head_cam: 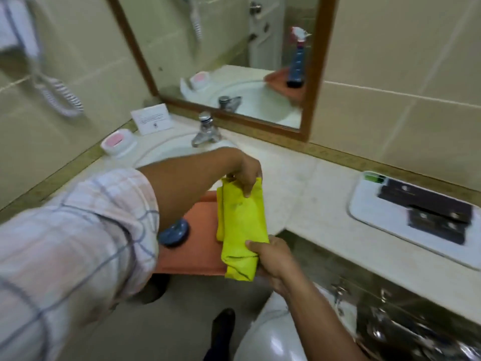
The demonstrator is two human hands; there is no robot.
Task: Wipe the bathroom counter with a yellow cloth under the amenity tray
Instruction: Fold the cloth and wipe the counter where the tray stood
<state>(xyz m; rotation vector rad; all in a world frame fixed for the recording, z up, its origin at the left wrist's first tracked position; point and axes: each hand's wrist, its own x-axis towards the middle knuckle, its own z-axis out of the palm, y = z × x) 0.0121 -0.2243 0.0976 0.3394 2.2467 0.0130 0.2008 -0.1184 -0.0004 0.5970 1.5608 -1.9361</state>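
Head view: both hands held folded yellow cloth at frame centre; wiping not yet begun.

Left hand pinched cloth's far end, right hand gripped near end; long axis ran top-to-bottom of frame, above an orange cloth at counter edge. Amenity tray w/ dark packets sat centre-right, well apart from cloth. Right hand nearer to tray; judged likely hand to carry cloth rightward. Blur limits detail.
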